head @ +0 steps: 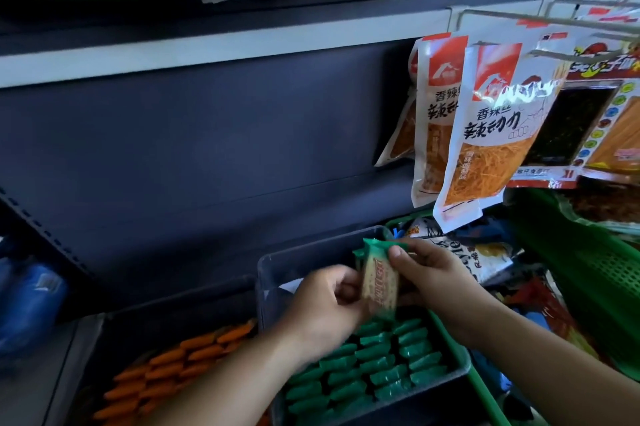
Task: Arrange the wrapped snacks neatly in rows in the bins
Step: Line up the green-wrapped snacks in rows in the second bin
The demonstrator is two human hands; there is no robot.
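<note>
Both the left hand (323, 301) and right hand (427, 270) pinch one green-wrapped cracker packet (379, 283) (upright) above the dark bin (273, 273) of green packets (374, 366).

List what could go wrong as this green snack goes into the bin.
1. The snack is held upright, above the bin, between the left hand and right hand; if it slips it may land askew on the green rows.
2. Those rows look tightly packed, so pushing it in may topple neighbours.
3. Hanging pouches sit just above the right hand; raising it may knock them.
</note>
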